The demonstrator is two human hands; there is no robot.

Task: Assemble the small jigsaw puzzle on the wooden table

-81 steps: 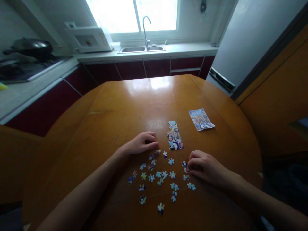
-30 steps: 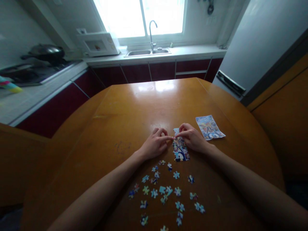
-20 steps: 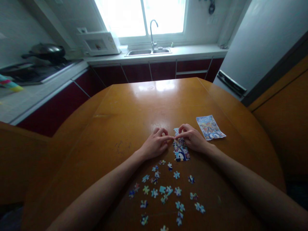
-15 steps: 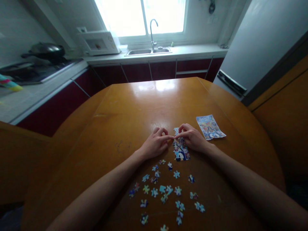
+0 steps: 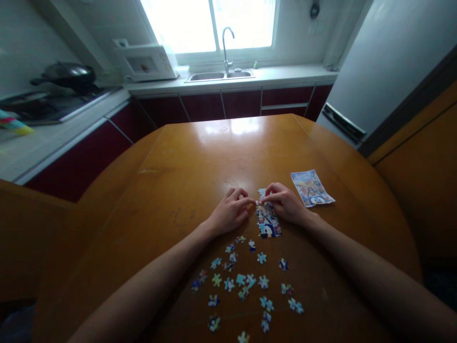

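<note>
A partly joined jigsaw puzzle lies flat on the table, a tall narrow strip with a blue cartoon face at its near end. My left hand is at its left edge, fingers bent, the index fingertip against a small puzzle piece. From the other side my right hand rests over the strip's upper part, fingers curled and the index fingertip pressed at the same piece. My right hand hides part of the strip. Several loose puzzle pieces are scattered nearer to me.
A printed picture sheet lies right of my right hand on the wooden table. Beyond the table are a counter with a sink, a microwave and a stove with a pan. A fridge stands at the right.
Both index fingertips have parted slightly, so the small piece at the puzzle's left edge shows between them. The loose pieces and the picture sheet have stayed in place.
</note>
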